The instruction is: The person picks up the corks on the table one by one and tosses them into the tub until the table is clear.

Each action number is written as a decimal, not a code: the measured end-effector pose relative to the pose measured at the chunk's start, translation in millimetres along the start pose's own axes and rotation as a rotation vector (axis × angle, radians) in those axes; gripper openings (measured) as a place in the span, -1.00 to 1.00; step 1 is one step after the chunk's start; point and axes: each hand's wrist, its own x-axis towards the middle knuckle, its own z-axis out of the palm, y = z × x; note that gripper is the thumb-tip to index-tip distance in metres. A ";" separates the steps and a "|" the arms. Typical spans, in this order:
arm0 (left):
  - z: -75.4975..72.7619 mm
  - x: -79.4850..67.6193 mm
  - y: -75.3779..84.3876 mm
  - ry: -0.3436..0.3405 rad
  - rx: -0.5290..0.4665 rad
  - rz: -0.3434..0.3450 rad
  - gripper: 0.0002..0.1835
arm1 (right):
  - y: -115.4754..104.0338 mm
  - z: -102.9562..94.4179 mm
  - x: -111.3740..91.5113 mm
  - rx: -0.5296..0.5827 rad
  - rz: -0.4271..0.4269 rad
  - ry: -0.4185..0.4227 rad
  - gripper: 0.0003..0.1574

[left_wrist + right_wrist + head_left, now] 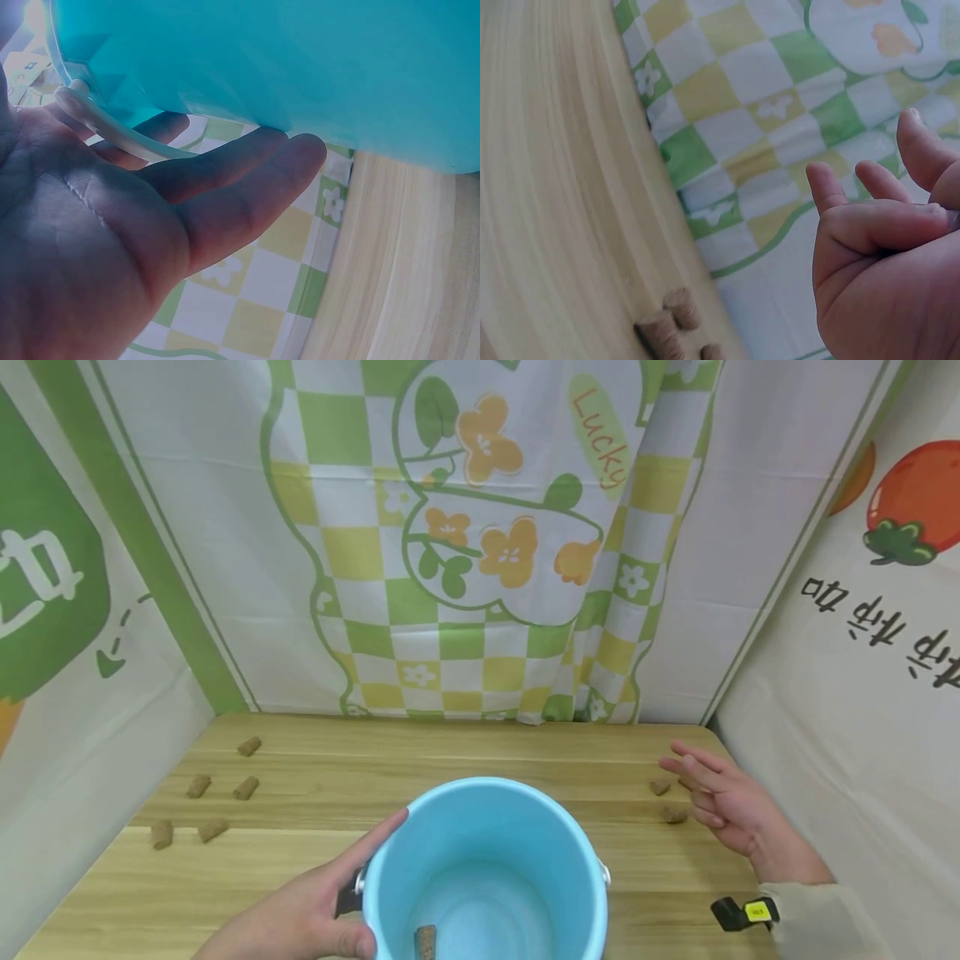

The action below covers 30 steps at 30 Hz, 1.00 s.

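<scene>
My left hand (322, 902) grips the side of a light blue bucket (480, 818), thumb and fingers spread around its outer wall beside the handle joint. In the left wrist view, the fingers (247, 202) lie along the bucket wall (300, 67). One cork (425, 942) lies inside, on the bucket's bottom. Over at the right, my right hand (731, 806) hovers near a few corks (675, 815), index finger extended and no object visible in its grasp. Corks (660, 334) also show low in the right wrist view, apart from the hand (892, 255).
Several more corks (245, 787) are scattered at the table's left. The wooden table (337, 760) ends at a checkered curtain (480, 652) behind, with printed cloth walls on both sides. A white bucket handle (112, 131) hangs beside the left palm.
</scene>
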 end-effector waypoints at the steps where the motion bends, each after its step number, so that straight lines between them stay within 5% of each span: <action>1: 0.1 0.0 0.5 -0.003 0.002 0.005 0.08 | 1.7 -2.3 0.0 0.008 0.007 0.010 -0.67; 19: 0.1 0.2 1.7 -0.013 -0.010 0.012 0.07 | 29.6 -40.9 -3.0 0.006 0.091 0.164 -0.78; 27: 0.4 -0.1 2.3 -0.001 0.009 0.013 0.08 | 41.9 -59.3 -3.9 -0.076 0.173 0.235 -0.05; 30: 0.1 -0.1 1.6 0.000 0.009 0.005 0.08 | 46.5 -64.8 -4.4 -0.092 0.201 0.265 -0.11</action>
